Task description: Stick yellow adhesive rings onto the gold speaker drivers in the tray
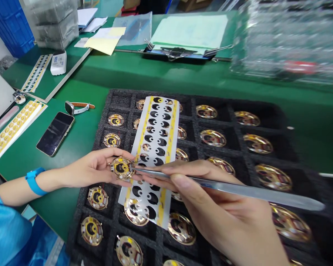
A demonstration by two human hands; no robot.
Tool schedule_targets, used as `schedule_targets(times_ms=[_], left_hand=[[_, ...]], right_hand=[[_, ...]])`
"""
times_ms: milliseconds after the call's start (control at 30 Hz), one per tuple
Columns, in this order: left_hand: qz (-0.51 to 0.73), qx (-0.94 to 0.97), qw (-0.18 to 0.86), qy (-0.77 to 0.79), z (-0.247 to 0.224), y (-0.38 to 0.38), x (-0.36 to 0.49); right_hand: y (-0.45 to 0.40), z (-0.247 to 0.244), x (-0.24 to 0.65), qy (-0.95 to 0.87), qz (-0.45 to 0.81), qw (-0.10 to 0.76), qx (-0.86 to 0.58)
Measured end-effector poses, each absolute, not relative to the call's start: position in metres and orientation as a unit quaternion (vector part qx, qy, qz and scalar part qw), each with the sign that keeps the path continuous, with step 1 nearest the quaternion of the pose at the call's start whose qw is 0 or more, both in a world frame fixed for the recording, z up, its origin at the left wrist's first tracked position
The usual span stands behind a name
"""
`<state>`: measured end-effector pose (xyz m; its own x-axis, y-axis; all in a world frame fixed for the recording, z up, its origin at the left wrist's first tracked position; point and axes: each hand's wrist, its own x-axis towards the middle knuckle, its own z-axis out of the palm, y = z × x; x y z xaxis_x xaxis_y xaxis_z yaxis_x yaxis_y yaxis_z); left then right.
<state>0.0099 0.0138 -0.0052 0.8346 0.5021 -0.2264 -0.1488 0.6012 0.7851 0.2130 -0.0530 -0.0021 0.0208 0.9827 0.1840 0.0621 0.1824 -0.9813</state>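
Between the thumb and fingers of my left hand (98, 168) is a round gold watch part (122, 168) with a yellow and black sticker on its face. My right hand (211, 199) grips metal tweezers (233, 186), whose tips touch or nearly touch the right edge of that part. Beneath both hands, a sticker sheet (152, 147) with yellow borders and black cut-out shapes lies across the black foam tray (113, 207). Gold round parts, such as this one (98, 197), sit in the tray's compartments; several on the left carry yellow and black stickers.
Left of the tray lie a phone (55, 133), a wristwatch (77, 108) and a sheet of yellow stickers (13, 129). A clipboard (180, 53) with paper is at the back. Clear plastic trays (288, 40) stand at the back right, and a white box (58, 62) at the back left.
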Motion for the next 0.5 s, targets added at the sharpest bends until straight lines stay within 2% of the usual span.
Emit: schedule_targets(times_ms=[500], left_hand=[[0.229, 0.393, 0.859, 0.235, -0.0103, 0.0089, 0.0131]], right_hand=[[-0.0551, -0.0006, 0.2121, -0.574, 0.394, 0.529, -0.485]])
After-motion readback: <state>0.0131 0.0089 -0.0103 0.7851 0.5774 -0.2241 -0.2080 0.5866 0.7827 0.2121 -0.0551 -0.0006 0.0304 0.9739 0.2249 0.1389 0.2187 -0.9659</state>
